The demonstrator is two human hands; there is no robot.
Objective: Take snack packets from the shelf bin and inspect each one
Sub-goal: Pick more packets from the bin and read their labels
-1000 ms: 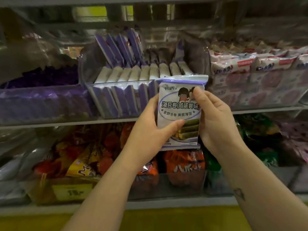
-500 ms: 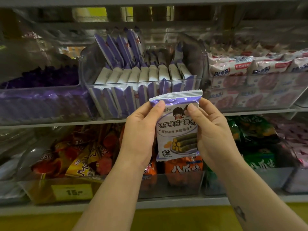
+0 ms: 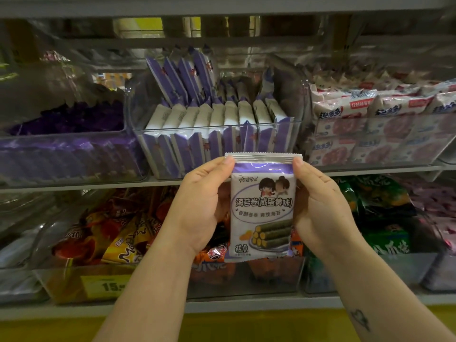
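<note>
Currently one snack packet (image 3: 262,208) is out and held upright, print facing the camera, below and in front of the clear shelf bin (image 3: 217,128), not touching it. Left hand (image 3: 202,206) grips its left edge, right hand (image 3: 320,208) its right edge; each has a fingertip on an upper corner just under the crimped seal and is curled round the side, other fingers mostly hidden behind the pack. Front face looks intact and readable; the back isn't visible. My read: mid-inspection of this one, front side only, flip likely still to do. How many are already checked, can't tell. The bin's purple-and-white packets (image 3: 209,114) stand in tight rows, nearly full, so most of the job looks left. Neighbours: bin of pink-and-white packs (image 3: 370,112) to the right, dark purple packs (image 3: 66,149) to the left, orange snacks (image 3: 118,233) and green bags (image 3: 385,218) on the shelf below, yellow price label (image 3: 108,286).
</note>
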